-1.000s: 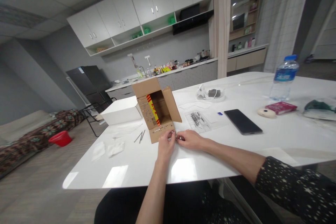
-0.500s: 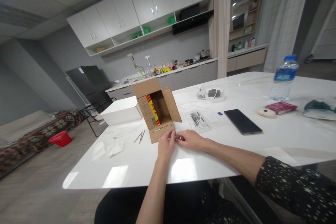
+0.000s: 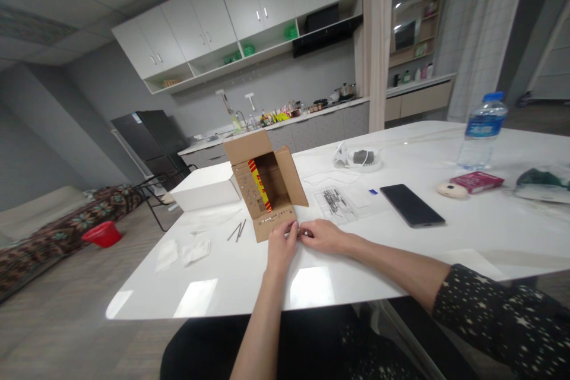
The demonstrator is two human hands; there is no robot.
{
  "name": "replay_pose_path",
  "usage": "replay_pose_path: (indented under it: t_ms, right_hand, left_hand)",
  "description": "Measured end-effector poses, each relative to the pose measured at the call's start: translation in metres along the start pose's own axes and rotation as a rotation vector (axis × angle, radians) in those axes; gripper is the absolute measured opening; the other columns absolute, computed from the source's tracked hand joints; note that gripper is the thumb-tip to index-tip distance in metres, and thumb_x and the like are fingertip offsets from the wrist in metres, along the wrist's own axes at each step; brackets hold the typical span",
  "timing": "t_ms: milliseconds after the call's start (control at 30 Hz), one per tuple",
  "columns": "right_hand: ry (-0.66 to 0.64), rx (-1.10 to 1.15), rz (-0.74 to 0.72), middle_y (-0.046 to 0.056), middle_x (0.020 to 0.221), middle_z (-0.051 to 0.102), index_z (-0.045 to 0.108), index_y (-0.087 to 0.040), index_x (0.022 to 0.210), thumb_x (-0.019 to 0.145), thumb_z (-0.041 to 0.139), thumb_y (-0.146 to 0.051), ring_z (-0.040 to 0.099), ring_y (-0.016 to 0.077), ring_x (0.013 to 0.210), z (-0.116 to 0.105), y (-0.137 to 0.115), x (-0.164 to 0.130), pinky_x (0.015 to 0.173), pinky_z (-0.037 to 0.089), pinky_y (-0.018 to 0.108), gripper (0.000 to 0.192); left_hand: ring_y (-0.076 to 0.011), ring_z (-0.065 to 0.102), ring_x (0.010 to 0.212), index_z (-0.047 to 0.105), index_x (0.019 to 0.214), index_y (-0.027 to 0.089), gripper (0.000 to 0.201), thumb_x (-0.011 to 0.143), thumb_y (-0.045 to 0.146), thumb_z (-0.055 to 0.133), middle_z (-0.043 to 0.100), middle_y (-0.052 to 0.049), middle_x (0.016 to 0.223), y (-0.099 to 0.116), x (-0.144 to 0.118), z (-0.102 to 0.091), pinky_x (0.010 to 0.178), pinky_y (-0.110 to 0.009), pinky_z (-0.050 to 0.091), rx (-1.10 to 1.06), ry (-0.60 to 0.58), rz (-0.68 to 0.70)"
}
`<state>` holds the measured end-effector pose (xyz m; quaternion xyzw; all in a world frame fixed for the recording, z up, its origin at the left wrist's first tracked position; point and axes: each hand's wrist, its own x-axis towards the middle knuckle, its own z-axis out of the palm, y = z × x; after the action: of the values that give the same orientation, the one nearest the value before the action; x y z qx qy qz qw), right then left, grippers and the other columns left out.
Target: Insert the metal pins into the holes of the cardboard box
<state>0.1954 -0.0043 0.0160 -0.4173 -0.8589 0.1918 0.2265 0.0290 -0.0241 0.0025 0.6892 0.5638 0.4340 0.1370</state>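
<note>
White tabletop (image 3: 231,285) is occupied, left of its middle, by an open cardboard box (image 3: 265,187), judged light and stiff-walled but bendable at the folds, so best steadied by a side wall lest its near flap (image 3: 263,234) be jolted. At or just beside that flap's near right corner, the fingers of the left hand (image 3: 281,240) and the right hand (image 3: 323,236) are curled close together, though whether anything is pinched there cannot be told. Small shiny pieces (image 3: 268,219) are set in a row along the flap; being presumably hard, slippery and easily flicked away, they would best be lifted singly by their edges.
</note>
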Motion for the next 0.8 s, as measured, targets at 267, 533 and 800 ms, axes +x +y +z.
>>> replay_pose_path:
  t_ms: [267,533,800]
  right_hand:
    - [0.007,0.008,-0.015,0.002,0.078,0.071,0.071,-0.021,0.089,0.086,0.05,-0.033,0.059,0.016,0.066,0.0006,0.0007,0.0,0.06,0.033,0.025,0.024]
    - [0.001,0.019,-0.022,0.002,0.078,0.071,0.071,-0.022,0.092,0.087,0.049,-0.031,0.058,0.0158,0.066,-0.0002,0.0009,-0.0003,0.06,0.033,0.025,0.024]
    - [0.004,0.005,-0.026,0.002,0.082,0.072,0.071,-0.023,0.1,0.088,0.049,-0.032,0.059,0.0164,0.069,0.0012,0.002,0.0008,0.061,0.034,0.025,0.027]
  left_hand:
    - [-0.0195,0.069,0.091,0.071,0.097,0.019,0.029,0.09,0.039,0.052,0.075,-0.006,0.096,-0.0001,-0.0012,0.0002,0.087,-0.033,0.052,-0.038,-0.028,0.005]
    - [-0.0194,0.069,0.091,0.071,0.098,0.019,0.03,0.091,0.039,0.05,0.075,-0.006,0.096,0.0011,-0.002,-0.0004,0.087,-0.033,0.052,-0.046,-0.049,-0.001]
    - [-0.0193,0.069,0.093,0.071,0.099,0.019,0.03,0.09,0.039,0.05,0.075,-0.006,0.097,0.0,-0.0023,-0.0003,0.088,-0.033,0.052,-0.021,-0.061,0.0]
